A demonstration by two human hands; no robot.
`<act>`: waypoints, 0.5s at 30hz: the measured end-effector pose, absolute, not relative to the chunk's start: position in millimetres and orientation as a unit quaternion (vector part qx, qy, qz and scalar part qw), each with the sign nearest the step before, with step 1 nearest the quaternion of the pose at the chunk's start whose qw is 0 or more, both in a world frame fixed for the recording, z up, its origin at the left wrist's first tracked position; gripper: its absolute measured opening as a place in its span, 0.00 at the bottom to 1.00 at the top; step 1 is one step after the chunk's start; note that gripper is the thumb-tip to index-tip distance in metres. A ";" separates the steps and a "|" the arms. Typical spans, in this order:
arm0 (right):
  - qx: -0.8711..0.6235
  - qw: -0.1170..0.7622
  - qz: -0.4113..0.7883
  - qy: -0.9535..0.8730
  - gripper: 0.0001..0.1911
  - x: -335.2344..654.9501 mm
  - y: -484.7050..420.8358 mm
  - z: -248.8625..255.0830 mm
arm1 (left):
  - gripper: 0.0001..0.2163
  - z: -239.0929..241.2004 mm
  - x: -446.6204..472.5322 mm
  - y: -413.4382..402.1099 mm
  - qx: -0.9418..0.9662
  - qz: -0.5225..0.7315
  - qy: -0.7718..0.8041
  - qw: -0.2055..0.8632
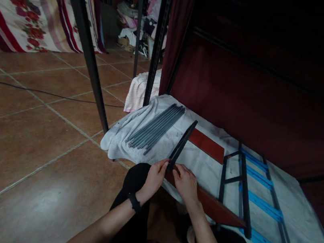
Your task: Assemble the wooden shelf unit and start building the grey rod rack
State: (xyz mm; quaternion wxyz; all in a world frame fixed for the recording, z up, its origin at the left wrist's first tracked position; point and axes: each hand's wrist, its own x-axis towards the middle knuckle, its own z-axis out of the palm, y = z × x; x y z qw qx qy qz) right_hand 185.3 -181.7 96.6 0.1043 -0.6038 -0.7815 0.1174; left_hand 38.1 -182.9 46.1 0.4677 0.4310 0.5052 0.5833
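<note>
Holding dark bars (188, 135) over near edge of cloth (201, 166), left hand (156, 174) and right hand (185, 183) grips closed on ends, rods (157, 128) toward left edge

Brown floor tiles (34, 139) with pale grout caught a patch of light. A floral, striped cloth (56, 16) hung at left; dark metal posts (88, 45) stood before heaped fabrics (131, 13), and dark red drapery (230, 91) backed the dim right side.
</note>
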 end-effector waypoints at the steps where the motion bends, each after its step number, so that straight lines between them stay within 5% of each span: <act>1: -0.604 0.101 0.115 -0.782 0.19 184.8 -182.1 97.0 | 0.15 44.0 38.6 -182.6 0.436 0.578 0.508 0.467; 15: -0.610 0.075 0.105 -0.782 0.16 178.8 -185.0 108.2 | 0.14 52.7 34.0 -173.1 0.473 0.558 0.488 0.476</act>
